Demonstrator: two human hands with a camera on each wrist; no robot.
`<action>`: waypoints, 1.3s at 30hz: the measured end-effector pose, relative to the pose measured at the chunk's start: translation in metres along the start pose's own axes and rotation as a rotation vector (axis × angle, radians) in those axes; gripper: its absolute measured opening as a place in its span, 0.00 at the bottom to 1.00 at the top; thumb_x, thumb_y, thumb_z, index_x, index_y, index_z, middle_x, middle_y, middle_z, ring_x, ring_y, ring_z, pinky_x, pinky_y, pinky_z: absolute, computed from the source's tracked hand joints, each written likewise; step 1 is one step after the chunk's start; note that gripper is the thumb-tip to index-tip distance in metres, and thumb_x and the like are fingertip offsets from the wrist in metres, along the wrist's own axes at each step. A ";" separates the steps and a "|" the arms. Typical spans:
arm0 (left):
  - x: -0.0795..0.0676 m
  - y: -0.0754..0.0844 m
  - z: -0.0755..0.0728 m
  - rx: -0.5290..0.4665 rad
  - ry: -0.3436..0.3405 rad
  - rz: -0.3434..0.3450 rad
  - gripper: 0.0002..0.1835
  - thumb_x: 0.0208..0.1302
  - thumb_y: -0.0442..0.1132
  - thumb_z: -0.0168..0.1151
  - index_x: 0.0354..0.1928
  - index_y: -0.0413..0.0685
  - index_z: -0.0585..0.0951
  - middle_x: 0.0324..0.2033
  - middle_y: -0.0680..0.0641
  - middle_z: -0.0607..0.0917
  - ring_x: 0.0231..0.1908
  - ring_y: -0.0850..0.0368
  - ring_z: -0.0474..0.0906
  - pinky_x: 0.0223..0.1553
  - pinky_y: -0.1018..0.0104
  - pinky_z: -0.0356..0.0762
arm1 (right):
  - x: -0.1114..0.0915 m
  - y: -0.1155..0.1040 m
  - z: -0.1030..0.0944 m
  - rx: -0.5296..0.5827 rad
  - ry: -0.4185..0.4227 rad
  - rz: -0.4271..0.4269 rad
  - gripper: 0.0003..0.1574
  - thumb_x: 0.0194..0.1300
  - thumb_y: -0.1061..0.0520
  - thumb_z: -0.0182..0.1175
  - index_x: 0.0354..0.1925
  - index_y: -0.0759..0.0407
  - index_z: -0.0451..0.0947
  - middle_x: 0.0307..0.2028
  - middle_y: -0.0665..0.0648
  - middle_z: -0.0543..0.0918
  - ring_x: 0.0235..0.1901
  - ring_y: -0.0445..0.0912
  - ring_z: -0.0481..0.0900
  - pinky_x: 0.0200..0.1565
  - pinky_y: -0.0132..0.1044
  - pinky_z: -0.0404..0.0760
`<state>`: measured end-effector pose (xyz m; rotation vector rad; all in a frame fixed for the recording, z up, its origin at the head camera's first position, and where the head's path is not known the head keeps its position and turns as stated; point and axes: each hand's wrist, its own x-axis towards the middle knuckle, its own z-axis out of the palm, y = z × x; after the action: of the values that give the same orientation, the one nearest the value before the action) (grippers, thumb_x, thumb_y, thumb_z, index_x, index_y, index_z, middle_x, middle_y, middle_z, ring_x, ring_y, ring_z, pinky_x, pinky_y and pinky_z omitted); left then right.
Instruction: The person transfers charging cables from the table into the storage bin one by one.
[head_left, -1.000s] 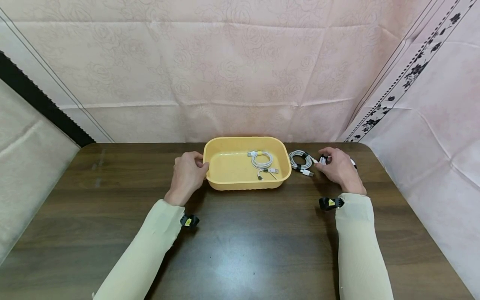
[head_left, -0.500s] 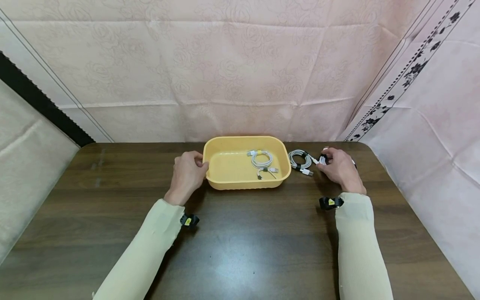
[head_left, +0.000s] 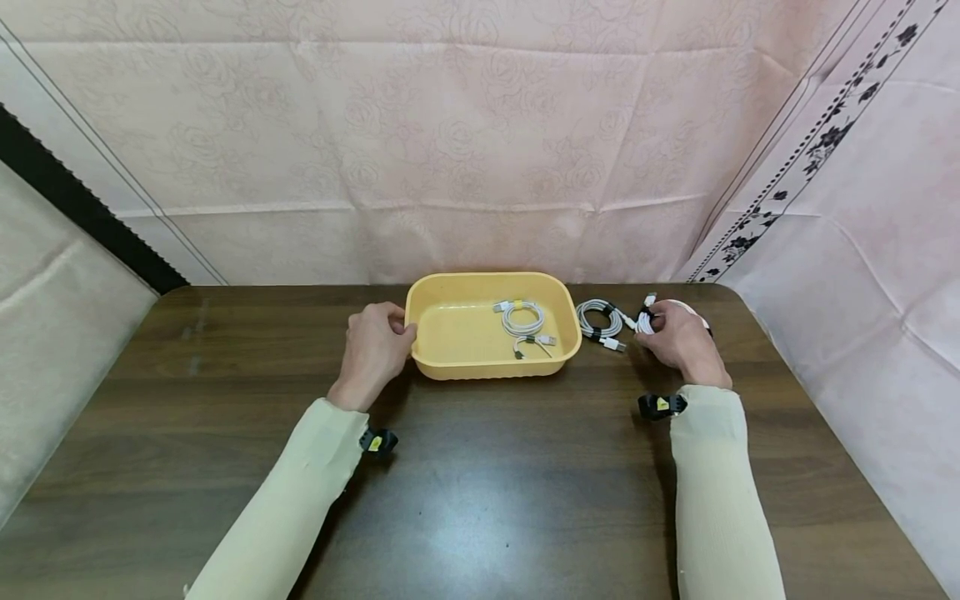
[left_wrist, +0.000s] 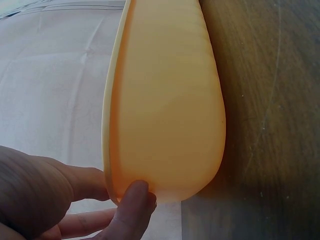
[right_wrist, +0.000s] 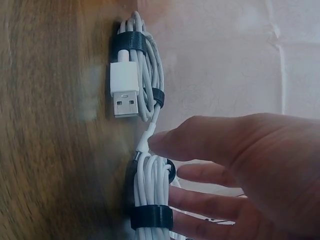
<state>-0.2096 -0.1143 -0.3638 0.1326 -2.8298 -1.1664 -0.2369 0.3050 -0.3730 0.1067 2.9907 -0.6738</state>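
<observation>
My left hand (head_left: 373,343) pinches the left end of a yellow plastic basin (head_left: 453,333); in the left wrist view the thumb (left_wrist: 134,205) lies on its outer wall, with fingers at the rim. Inside the basin are a coiled white cable (head_left: 524,319) and a short white cable (head_left: 534,342). At the right, my right hand (head_left: 684,337) lies over a white cable coil (right_wrist: 151,192) with a black strap, fingers loosely straight along its far side. Its thumb tip is beside a white plug. Another coiled cable (head_left: 600,320) with a USB plug (right_wrist: 125,89) lies between that hand and the basin.
All of this stands near the back edge of a dark brown wooden table (head_left: 480,492). A pale flowered cloth (head_left: 480,150) hangs close behind it. Black cameras (head_left: 660,407) are strapped at both wrists.
The right hand's fingers have drawn back a little toward the person, uncovering more of the strapped cable coil and its plug. The left hand and the basin stay in place.
</observation>
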 end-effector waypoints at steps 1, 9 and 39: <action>0.000 0.000 0.000 -0.001 0.000 0.000 0.14 0.70 0.41 0.61 0.51 0.39 0.84 0.37 0.41 0.87 0.32 0.51 0.82 0.32 0.65 0.80 | 0.000 0.000 0.000 0.001 -0.001 -0.002 0.42 0.67 0.54 0.62 0.70 0.73 0.61 0.56 0.74 0.81 0.57 0.65 0.79 0.62 0.60 0.73; 0.000 -0.001 0.000 -0.001 0.011 0.010 0.14 0.70 0.40 0.61 0.50 0.39 0.85 0.36 0.41 0.87 0.32 0.51 0.82 0.32 0.64 0.80 | -0.002 0.001 -0.001 0.006 -0.016 0.027 0.32 0.66 0.54 0.63 0.61 0.71 0.68 0.52 0.72 0.84 0.52 0.62 0.81 0.55 0.56 0.76; 0.000 0.000 0.000 0.007 0.004 -0.004 0.15 0.70 0.41 0.61 0.52 0.39 0.84 0.38 0.41 0.88 0.33 0.52 0.83 0.32 0.65 0.80 | 0.002 0.007 0.005 -0.063 -0.024 0.045 0.15 0.64 0.58 0.65 0.46 0.67 0.82 0.34 0.61 0.83 0.34 0.54 0.76 0.32 0.39 0.72</action>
<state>-0.2091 -0.1142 -0.3635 0.1406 -2.8319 -1.1565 -0.2376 0.3093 -0.3803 0.1609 2.9733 -0.5719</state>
